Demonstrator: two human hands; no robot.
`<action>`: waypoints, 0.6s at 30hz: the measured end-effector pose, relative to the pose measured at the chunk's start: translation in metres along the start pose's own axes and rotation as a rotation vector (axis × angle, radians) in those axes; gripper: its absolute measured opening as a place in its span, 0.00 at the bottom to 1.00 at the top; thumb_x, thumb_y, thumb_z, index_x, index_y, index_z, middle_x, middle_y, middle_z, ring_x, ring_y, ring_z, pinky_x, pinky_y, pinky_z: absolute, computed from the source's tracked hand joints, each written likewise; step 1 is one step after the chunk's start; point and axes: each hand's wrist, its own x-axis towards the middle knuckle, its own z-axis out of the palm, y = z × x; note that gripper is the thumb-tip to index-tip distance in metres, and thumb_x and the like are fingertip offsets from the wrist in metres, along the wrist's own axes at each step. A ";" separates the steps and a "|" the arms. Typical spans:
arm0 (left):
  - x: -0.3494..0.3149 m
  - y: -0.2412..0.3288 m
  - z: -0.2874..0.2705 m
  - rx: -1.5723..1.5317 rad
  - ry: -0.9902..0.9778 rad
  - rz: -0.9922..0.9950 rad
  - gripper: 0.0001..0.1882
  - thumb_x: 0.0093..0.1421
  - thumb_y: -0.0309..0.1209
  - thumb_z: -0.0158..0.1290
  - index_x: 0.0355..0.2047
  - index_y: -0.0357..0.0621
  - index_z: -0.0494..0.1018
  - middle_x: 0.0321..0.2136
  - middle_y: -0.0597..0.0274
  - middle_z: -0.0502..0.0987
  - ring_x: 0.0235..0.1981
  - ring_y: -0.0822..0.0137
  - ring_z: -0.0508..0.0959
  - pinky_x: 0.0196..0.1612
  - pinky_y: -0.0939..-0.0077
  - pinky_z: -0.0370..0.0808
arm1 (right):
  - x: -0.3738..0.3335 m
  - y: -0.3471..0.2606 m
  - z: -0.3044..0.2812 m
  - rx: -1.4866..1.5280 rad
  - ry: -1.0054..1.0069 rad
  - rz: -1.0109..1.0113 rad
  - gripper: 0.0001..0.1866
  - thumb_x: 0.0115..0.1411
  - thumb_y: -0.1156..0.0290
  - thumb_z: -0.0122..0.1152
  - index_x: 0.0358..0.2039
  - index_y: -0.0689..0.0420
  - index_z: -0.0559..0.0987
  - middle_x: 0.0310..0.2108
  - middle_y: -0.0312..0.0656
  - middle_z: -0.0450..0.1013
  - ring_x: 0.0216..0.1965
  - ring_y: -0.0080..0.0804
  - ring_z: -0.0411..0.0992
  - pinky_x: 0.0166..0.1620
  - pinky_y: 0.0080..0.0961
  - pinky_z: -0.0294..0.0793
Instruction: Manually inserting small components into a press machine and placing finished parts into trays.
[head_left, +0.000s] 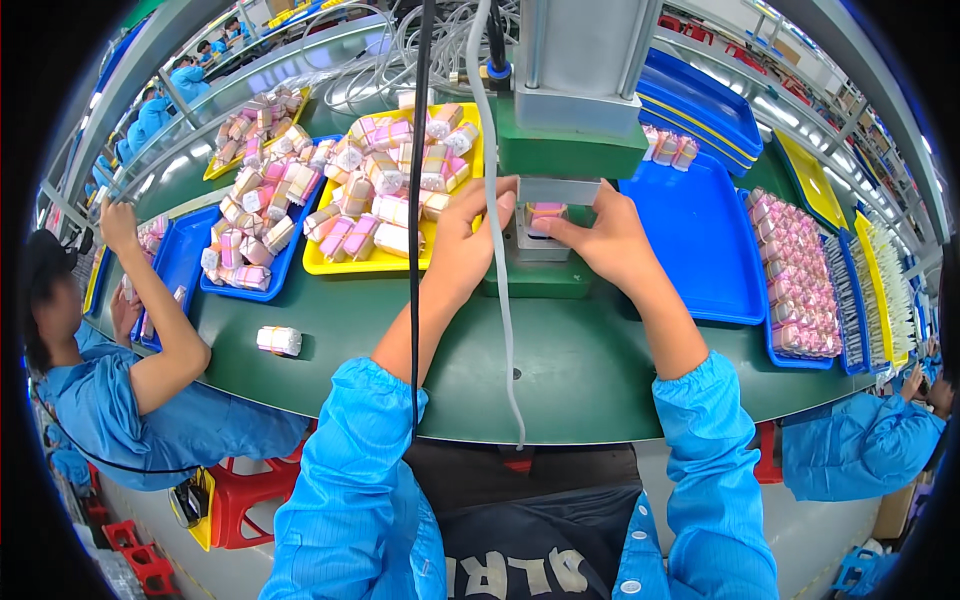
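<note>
A bench press with a green block [572,150] stands in front of me, its metal plate above a metal fixture [543,253]. A small pink bundle [547,211] with a tan band sits in the gap between them. My right hand [618,238] reaches in from the right, its thumb against the bundle and its fingers bent beside the metal plate. At the fixture's left side is my left hand [465,228], fingers bent together; a grey cable crosses in front, and what its fingertips touch is hidden.
Left are a yellow tray [345,268] and a blue tray [240,292], heaped with pink-and-white bundles. One bundle [279,341] lies alone on the green table [455,370]. Right is a blue tray [690,240], then one of pink bundles in rows. A black cable [415,260] hangs down. A co-worker [150,390] sits left.
</note>
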 end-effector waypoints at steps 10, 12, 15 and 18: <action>-0.006 0.003 0.004 0.221 -0.135 0.045 0.20 0.59 0.38 0.61 0.48 0.39 0.78 0.49 0.52 0.75 0.52 0.58 0.72 0.57 0.64 0.66 | -0.013 0.017 0.002 -0.081 -0.119 -0.045 0.24 0.55 0.62 0.69 0.51 0.56 0.78 0.50 0.47 0.71 0.52 0.47 0.65 0.54 0.39 0.65; -0.008 -0.002 0.002 0.263 -0.107 0.089 0.19 0.58 0.37 0.62 0.47 0.40 0.79 0.49 0.52 0.76 0.52 0.57 0.73 0.57 0.63 0.66 | -0.023 0.011 0.005 0.021 -0.168 0.039 0.26 0.55 0.61 0.68 0.53 0.55 0.77 0.54 0.48 0.69 0.54 0.49 0.65 0.57 0.40 0.62; -0.008 -0.002 0.002 0.278 -0.114 0.157 0.18 0.56 0.36 0.63 0.46 0.43 0.80 0.48 0.53 0.76 0.52 0.57 0.73 0.58 0.62 0.66 | -0.035 0.018 0.007 -0.141 -0.169 -0.004 0.28 0.55 0.60 0.69 0.56 0.54 0.75 0.60 0.47 0.65 0.58 0.49 0.62 0.59 0.43 0.60; -0.007 -0.003 0.002 0.249 -0.133 0.134 0.16 0.53 0.34 0.65 0.43 0.47 0.82 0.48 0.56 0.78 0.51 0.56 0.73 0.57 0.62 0.67 | -0.035 0.025 0.013 -0.088 -0.148 -0.017 0.30 0.55 0.60 0.69 0.57 0.53 0.73 0.61 0.47 0.63 0.60 0.48 0.61 0.62 0.43 0.56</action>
